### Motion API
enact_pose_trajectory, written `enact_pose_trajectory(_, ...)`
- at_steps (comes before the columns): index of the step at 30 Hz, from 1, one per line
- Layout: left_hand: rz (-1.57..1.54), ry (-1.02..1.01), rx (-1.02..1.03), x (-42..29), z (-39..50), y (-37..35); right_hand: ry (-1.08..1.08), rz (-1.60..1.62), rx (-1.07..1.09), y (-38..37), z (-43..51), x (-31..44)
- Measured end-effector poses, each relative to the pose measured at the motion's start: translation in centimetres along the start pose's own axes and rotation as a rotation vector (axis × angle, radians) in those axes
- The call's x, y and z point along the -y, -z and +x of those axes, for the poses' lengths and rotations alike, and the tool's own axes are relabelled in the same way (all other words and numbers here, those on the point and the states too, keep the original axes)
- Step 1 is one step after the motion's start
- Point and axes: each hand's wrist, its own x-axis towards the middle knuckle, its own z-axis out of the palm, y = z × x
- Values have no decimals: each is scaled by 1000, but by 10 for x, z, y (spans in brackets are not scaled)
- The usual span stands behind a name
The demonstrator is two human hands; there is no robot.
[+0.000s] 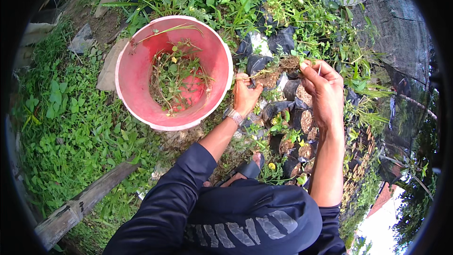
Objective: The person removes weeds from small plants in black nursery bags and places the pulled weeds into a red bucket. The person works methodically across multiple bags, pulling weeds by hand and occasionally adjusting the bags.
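My left hand (pixel 246 94), with a watch at the wrist, is right of a pink plastic bucket (pixel 173 126), its fingers at a black plastic planting bag and a thin stem; whether it grips either is unclear. Pulled weeds (pixel 173 74) lie inside the bucket. My right hand (pixel 320 85) is raised over the rows of soil-filled bags (pixel 306 122), thumb and forefinger pinched on a small green plant. A clump of brown roots (pixel 289 63) shows just left of these fingertips. A thin pale object pokes up between the fingers of this hand.
A bamboo pole (pixel 85 203) lies at the lower left among low weeds. Flat stones (pixel 111 67) are left of the bucket. Dark shade netting (pixel 396 28) hangs at the right. A sandaled foot (pixel 249 166) is below the bags; dense grass grows at the top.
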Motion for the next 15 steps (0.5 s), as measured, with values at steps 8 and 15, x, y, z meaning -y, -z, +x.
enact_pose_trajectory(8, -201, -112, -195, 22, 11, -21, 299, -388, 538, -107, -14, 67)
enact_pose_trajectory(15, 277, 313, 254, 1, 13, 9, 528, -370, 540, -100, -13, 31)
